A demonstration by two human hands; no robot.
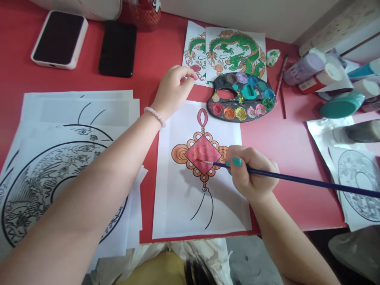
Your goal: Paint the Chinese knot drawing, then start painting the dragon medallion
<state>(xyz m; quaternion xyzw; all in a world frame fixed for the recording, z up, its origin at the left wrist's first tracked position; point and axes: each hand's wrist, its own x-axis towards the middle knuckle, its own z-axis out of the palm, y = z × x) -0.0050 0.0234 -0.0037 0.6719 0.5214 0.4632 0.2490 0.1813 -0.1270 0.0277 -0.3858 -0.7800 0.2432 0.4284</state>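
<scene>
A right hand (258,162) grips a blue paintbrush (311,182) between thumb and fingers, its tip against the red diamond (203,148) of a knot drawing (203,170) left of those fingertips, as the left hand (173,89), fingers loosely bent, thumb apart, reaches beside dragon pictures (237,51); a paint palette (234,103) sits beyond the right fingers

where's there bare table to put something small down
Bare red table shows between the painted sheet and silvery packet, below the palette, though the brush crosses over it; also between the black phone and dragon pictures. Crowded: bottles far right, stacked drawings left.
</scene>
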